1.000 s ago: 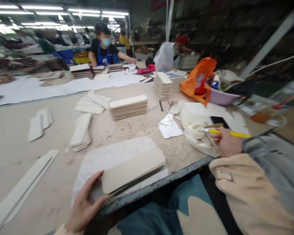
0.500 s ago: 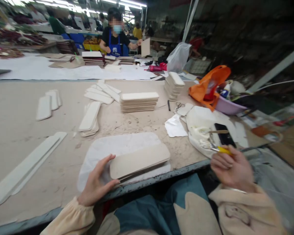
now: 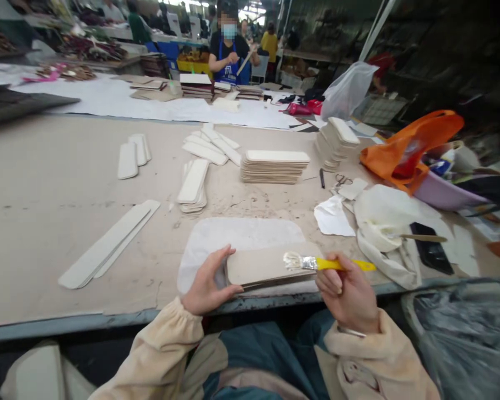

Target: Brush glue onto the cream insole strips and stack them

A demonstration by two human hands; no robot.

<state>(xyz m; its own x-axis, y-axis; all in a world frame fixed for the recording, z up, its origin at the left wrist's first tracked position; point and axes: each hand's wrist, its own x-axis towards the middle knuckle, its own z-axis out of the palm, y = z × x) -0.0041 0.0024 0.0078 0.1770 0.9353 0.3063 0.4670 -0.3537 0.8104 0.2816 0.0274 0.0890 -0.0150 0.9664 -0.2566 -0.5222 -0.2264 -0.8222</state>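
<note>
Beige pressed board, rounded at both ends: that's the board piece (image 3: pixel 270 264) lying flat at the near edge of the table (image 3: pixel 45 222), on top of a white sheet (image 3: pixel 216 236). Its long axis runs left to right along the table edge, with the right end angled a touch farther from the person. There looks to be a thin second layer under it, but I can't tell for sure.

The left hand (image 3: pixel 210 283) is clamped on the left end, fingers curved over the top and thumb along the near side. The right hand (image 3: pixel 350 294) is closed around the yellow handle of a brush (image 3: pixel 325 263). The brush lies almost level too, handle pointing right and white-coated bristles pointing left, right at the right end of the board – touching or just above, hard to say.

Other stuff around:
- stack of the same boards (image 3: pixel 274 165) farther back, long axis also left-right
- two long strips (image 3: pixel 108 247) to the left, slanting away to the right
- white cloth (image 3: pixel 383 222) just right of the work, with a dark phone (image 3: pixel 431 253) beside it
- orange bag (image 3: pixel 404 147) over at the far right
- a co-worker in a blue apron (image 3: pixel 229 47) – way across the table
</note>
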